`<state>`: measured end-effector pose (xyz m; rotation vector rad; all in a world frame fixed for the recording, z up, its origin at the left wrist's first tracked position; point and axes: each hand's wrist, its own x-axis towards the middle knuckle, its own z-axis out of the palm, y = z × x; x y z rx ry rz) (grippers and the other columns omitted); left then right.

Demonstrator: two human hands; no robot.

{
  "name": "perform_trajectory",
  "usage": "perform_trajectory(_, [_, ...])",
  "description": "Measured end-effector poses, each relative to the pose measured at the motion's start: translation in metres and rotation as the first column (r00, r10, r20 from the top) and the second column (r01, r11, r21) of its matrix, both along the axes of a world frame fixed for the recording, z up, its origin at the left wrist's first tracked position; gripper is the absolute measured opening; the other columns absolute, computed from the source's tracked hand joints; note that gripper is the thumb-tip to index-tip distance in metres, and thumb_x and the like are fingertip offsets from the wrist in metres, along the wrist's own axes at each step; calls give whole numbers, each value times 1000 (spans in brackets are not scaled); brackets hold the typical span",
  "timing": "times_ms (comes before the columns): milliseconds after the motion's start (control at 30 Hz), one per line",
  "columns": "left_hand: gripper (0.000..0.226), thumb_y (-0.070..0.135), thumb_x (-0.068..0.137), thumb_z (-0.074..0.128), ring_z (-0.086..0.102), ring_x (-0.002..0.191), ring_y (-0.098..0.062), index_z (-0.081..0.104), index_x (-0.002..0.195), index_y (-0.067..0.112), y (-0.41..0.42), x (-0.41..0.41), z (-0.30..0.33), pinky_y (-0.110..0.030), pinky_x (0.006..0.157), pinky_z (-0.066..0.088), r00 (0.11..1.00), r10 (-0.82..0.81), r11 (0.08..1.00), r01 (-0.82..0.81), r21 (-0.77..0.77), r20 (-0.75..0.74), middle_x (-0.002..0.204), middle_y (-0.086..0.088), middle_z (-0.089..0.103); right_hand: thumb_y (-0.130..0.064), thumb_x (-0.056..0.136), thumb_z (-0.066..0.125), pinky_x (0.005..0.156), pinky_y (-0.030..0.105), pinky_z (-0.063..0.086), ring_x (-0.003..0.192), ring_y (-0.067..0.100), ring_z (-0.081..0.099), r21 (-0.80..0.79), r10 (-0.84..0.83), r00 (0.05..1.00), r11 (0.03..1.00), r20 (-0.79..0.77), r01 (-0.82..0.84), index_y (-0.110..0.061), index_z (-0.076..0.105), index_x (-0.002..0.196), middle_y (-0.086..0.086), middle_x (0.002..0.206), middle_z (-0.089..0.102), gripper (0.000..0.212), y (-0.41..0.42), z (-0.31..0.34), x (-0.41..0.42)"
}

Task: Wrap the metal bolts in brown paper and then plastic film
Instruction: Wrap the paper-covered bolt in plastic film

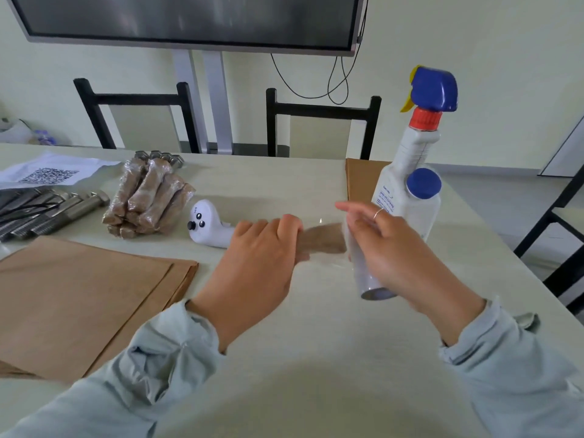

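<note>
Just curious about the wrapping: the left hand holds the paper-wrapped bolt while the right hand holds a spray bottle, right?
Not quite. In the head view the right hand grips a roll of plastic film, not the spray bottle standing behind. The left hand does hold the paper-wrapped bolt.

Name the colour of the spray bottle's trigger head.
Blue, with a yellow trigger, on the spray bottle; head view.

- Spray bottle (410,147), desk's right edge: white body, red collar, blue head, yellow trigger.
- Paper sheets (79,298), near-left: plain brown.
- Bolts (53,210), left edge: grey metal.
</note>
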<state>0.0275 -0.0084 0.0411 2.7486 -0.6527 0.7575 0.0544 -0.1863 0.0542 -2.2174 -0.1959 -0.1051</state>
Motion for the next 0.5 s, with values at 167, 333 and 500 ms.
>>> perform_trajectory(167, [23, 20, 88, 45, 59, 62, -29, 55, 96, 1, -6, 20, 10, -43, 73, 46, 998, -18, 986, 28, -163, 57, 73, -5, 63, -56, 93, 20, 82, 24, 38, 97, 13, 47, 56, 29, 990, 998, 138, -37, -52, 52, 121, -29, 92, 49, 43, -1, 15, 7])
perform_trajectory(333, [23, 18, 86, 45, 52, 55, -22, 55, 95, -1, -10, 17, 1, -25, 51, 37, 994, -61, 931, 89, -354, 89, 70, -2, 60, -74, 72, 15, 105, 24, 28, 119, -7, 36, 142, 97, 990, 984, 105, -111, -81, 40, 92, -22, 123, 35, 33, 6, 0, -2])
perform_trajectory(500, [8, 21, 85, 52, 42, 54, -9, 49, 92, 21, -16, 12, -7, -16, 50, 34, 979, -198, 787, 136, -602, -38, 59, 15, 51, -75, 82, 9, 106, 19, 24, 134, -10, 21, 256, 175, 966, 941, 192, -221, -73, 39, 111, -23, 136, 36, 41, 13, -14, -8])
